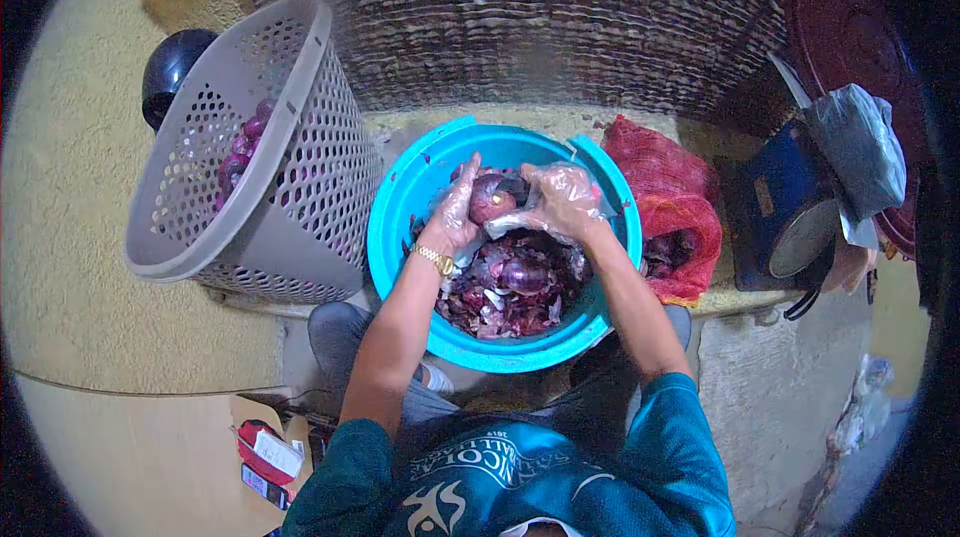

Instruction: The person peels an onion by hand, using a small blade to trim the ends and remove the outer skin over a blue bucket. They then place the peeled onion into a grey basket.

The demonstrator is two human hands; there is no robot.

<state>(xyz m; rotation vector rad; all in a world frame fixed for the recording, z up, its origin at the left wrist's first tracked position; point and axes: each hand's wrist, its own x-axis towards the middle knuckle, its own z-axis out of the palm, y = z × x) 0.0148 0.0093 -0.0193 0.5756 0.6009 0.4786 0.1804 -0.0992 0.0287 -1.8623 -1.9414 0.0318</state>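
A red onion (pixel 492 201) is held between my two hands over the turquoise basin (pixel 380 227). My left hand (pixel 456 213), in a clear plastic glove, supports the onion from its left side, thumb side up. My right hand (pixel 563 201), gloved too, closes on the onion's right side; its fingertips partly hide dark skin there. Below them, another red onion (pixel 524 277) lies on a heap of loose onion skins (pixel 500 315) inside the basin.
Left of the basin a tall grey perforated basket (pixel 335 167) holds several red onions (pixel 240 152). A red mesh sack (pixel 665 177) with onions in its mouth lies on the right. Beyond it stands a blue weighing scale (pixel 785 192) with a grey plastic bag (pixel 857 147).
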